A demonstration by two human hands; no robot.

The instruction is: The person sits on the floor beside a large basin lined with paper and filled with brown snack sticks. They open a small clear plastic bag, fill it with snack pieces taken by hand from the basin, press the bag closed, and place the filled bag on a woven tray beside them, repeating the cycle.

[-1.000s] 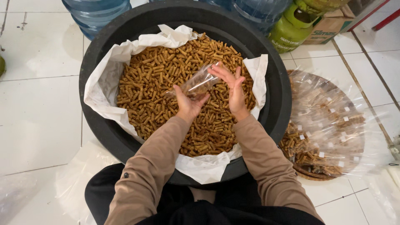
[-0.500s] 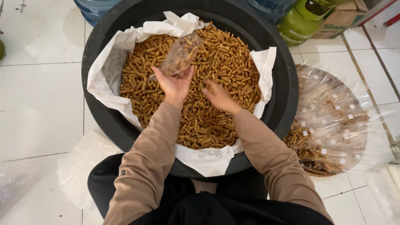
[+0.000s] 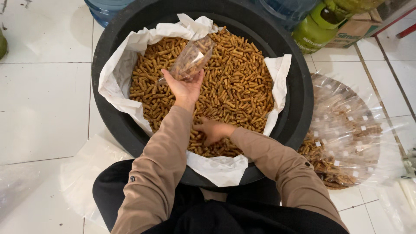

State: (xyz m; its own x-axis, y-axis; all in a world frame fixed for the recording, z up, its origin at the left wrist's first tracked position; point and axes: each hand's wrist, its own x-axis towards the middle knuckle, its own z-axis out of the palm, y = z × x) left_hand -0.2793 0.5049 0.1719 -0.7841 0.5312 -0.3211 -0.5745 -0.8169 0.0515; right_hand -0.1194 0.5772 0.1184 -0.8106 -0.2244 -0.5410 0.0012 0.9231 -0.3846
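Note:
A large black tub (image 3: pixel 299 99) lined with white paper (image 3: pixel 125 60) holds a heap of small brown stick snacks (image 3: pixel 238 86). My left hand (image 3: pixel 184 89) is raised over the heap and grips a small clear plastic bag (image 3: pixel 193 56) partly filled with the sticks. My right hand (image 3: pixel 212 130) lies lower, palm down, in the snacks near the tub's front edge, with its fingers curled into them. Both arms wear tan sleeves.
A pile of filled clear bags (image 3: pixel 346 134) lies on the white tiled floor to the right of the tub. Behind the tub stand blue water jugs (image 3: pixel 104 8), a green gas cylinder (image 3: pixel 318 26) and a cardboard box (image 3: pixel 357 28). Loose plastic (image 3: pixel 86 169) lies at lower left.
My left hand has lifted the small bag up and away over the heap. My right hand let go of the bag and dropped down into the snacks near me.

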